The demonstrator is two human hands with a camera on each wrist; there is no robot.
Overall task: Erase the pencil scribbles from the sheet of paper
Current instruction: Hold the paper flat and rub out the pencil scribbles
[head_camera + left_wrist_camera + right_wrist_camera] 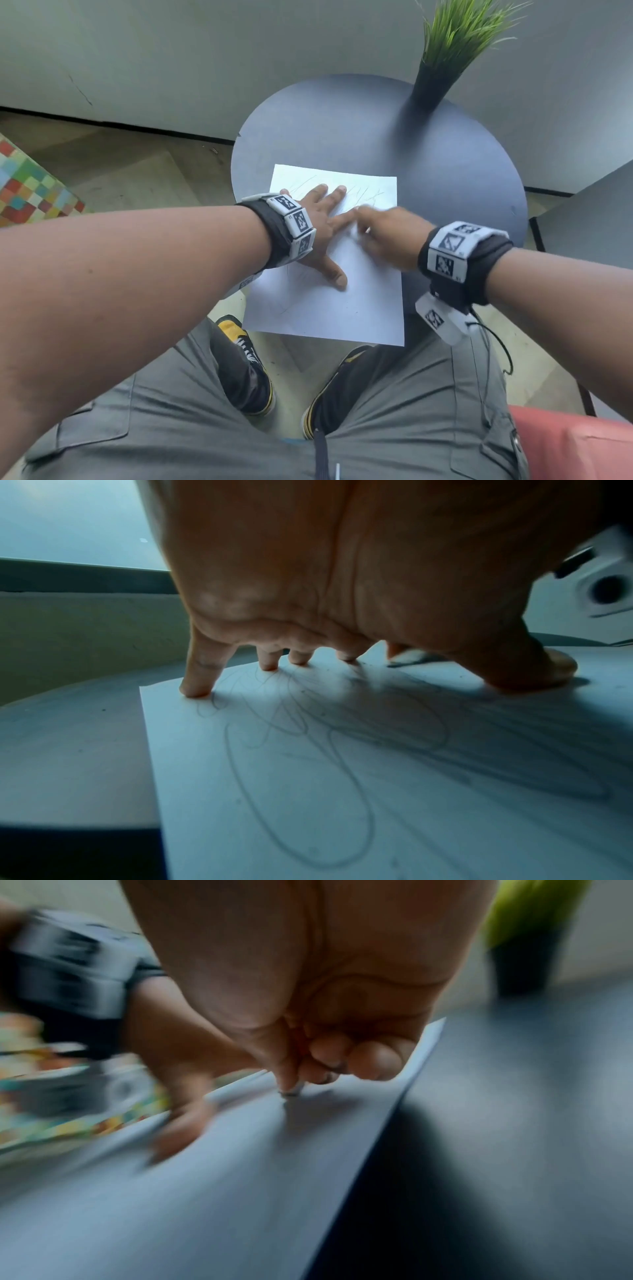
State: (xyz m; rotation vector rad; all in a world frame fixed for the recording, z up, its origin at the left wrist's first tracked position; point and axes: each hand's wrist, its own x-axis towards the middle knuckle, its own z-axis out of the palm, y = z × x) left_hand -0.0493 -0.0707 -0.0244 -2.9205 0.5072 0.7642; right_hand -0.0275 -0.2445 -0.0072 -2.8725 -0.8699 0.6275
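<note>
Paper [359,308] lies on round bench [445,164], near edge overhanging it. Left hand [322,222] pressed flat on paper, fingers spread over pencil scribbles [308,750]. Right hand [387,236] beside left, fingers pinched on small eraser [291,1092] touching paper; blurred.

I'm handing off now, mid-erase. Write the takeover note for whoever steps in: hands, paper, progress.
Left hand: spread flat, pressing the paper down on the round table.
Right hand: pinching a small eraser, tip on the paper's upper middle, blurred with motion.
Done: not clear how much has been rubbed out.
Left: scribbles under and near the left hand, and faint lines along the far edge.
A potted plant stands at the table's far side.
</note>
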